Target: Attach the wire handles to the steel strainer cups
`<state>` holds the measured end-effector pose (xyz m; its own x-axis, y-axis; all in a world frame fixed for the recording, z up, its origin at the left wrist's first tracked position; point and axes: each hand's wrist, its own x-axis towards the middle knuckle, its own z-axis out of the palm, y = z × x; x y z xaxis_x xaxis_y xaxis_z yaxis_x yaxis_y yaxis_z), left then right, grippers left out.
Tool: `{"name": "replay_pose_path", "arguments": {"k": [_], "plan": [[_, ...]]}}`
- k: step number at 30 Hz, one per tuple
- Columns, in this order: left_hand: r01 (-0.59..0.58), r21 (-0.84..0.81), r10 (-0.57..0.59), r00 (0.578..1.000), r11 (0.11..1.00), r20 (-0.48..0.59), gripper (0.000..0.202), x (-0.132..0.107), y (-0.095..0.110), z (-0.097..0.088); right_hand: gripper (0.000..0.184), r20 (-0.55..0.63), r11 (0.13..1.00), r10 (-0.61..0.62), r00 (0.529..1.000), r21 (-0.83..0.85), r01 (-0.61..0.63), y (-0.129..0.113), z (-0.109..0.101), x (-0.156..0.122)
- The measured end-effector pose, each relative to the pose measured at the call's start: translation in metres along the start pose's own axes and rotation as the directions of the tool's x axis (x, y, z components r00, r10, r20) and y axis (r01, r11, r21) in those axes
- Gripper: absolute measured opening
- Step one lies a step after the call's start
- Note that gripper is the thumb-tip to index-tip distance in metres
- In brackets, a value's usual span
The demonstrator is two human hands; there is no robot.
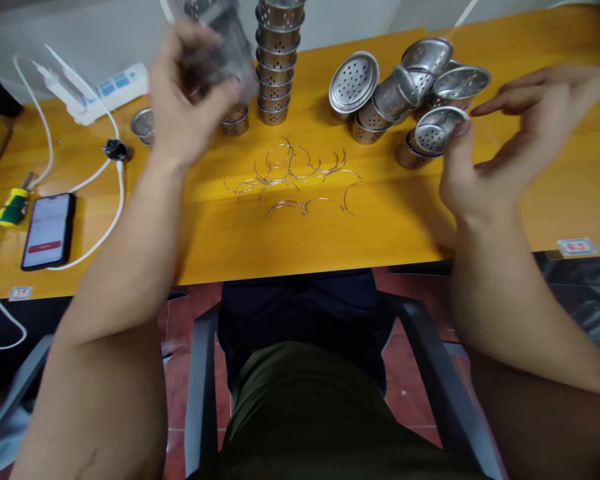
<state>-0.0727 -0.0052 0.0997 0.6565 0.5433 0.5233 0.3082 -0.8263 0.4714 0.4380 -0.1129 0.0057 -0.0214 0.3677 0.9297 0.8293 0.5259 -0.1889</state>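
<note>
My left hand [193, 97] is raised at the back left, its fingers and thumb closed around a perforated metal cup [233, 57] that is smeared by motion. Right beside that cup rises a tall stack of nested perforated metal cups [275, 70], its top cut off by the frame. My right hand [505, 143] hovers at the right with its fingers apart. Its thumb tip meets or overlaps the rim of a tilted perforated cup [435, 132]; contact is unclear. Behind it lies a loose heap of similar cups [393, 97].
Several thin curved wire pieces [290, 177] lie mid-table. At left are a phone [49, 230], a yellow-green screwdriver [14, 205], a white power strip [115, 87] and white cables. A small metal cup [143, 125] sits behind my left forearm. Chair armrests [203, 387] flank my lap.
</note>
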Motion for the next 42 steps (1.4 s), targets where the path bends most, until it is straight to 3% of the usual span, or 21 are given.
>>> {"name": "replay_pose_path", "arguments": {"k": [2,4,6,9,10,13,16,19,23,27,30,32,34,36,38,42], "plan": [[-0.006,-0.02,0.006,1.0,1.0,0.001,0.08,-0.018,0.029,0.043,0.048,0.136,0.992,-0.016,0.991,0.124,-0.001,-0.041,-0.002,0.019],[0.006,-0.023,-0.006,1.0,1.0,0.001,0.077,-0.027,0.028,0.066,0.046,0.3,0.982,0.026,0.954,0.171,-0.081,-0.069,0.002,0.039],[0.03,-0.017,-0.032,0.997,0.999,-0.07,0.075,-0.03,0.001,0.07,0.04,0.549,0.962,0.057,0.834,0.194,-0.194,-0.082,0.014,0.058],[0.136,0.032,-0.124,0.959,0.99,-0.254,0.089,-0.04,-0.056,0.057,0.047,0.833,0.888,-0.078,0.548,0.308,-0.341,-0.083,0.046,0.077],[0.197,0.048,-0.179,0.95,0.979,-0.254,0.091,-0.045,-0.073,0.053,0.048,0.875,0.875,-0.12,0.469,0.316,-0.367,-0.082,0.06,0.081],[0.305,0.027,-0.283,0.91,0.952,-0.304,0.097,-0.06,-0.111,0.047,0.038,0.896,0.902,-0.157,0.416,0.301,-0.309,-0.083,0.107,0.08],[0.331,-0.022,-0.322,0.901,0.944,-0.289,0.093,-0.067,-0.13,0.051,0.022,0.896,0.95,-0.144,0.42,0.245,-0.195,-0.096,0.146,0.068],[0.314,-0.064,-0.32,0.917,0.947,-0.239,0.088,-0.065,-0.137,0.057,0.013,0.888,0.98,-0.12,0.443,0.176,-0.087,-0.11,0.168,0.054],[0.337,-0.079,-0.345,0.894,0.938,-0.284,0.087,-0.061,-0.145,0.067,0.013,0.876,0.992,-0.071,0.478,0.113,-0.06,-0.113,0.176,0.043],[0.239,-0.116,-0.266,0.875,0.964,-0.404,0.107,-0.055,-0.152,0.074,0.029,0.894,0.99,-0.052,0.445,0.106,-0.098,-0.103,0.174,0.04],[0.053,-0.14,-0.11,0.894,0.989,-0.434,0.128,-0.048,-0.135,0.073,0.039,0.899,0.987,-0.07,0.432,0.127,-0.103,-0.101,0.169,0.042],[-0.013,-0.118,-0.039,0.901,0.993,-0.433,0.121,-0.044,-0.111,0.07,0.04,0.874,0.98,-0.086,0.478,0.162,-0.119,-0.102,0.163,0.046],[-0.02,-0.071,-0.011,0.912,0.997,-0.411,0.107,-0.04,-0.086,0.069,0.038,0.821,0.962,-0.087,0.564,0.216,-0.165,-0.099,0.158,0.052],[-0.034,-0.019,0.025,0.93,0.999,-0.366,0.102,-0.038,-0.066,0.069,0.037,0.758,0.924,-0.057,0.65,0.287,-0.253,-0.092,0.156,0.056],[-0.05,0.0,0.047,0.944,0.999,-0.327,0.102,-0.036,-0.054,0.073,0.041,0.719,0.839,0.019,0.695,0.366,-0.401,-0.08,0.159,0.058],[0.021,-0.087,-0.051,0.935,0.996,-0.35,0.094,-0.033,-0.044,0.09,0.044,0.739,0.545,0.204,0.642,0.459,-0.702,-0.06,0.171,0.053]]}}
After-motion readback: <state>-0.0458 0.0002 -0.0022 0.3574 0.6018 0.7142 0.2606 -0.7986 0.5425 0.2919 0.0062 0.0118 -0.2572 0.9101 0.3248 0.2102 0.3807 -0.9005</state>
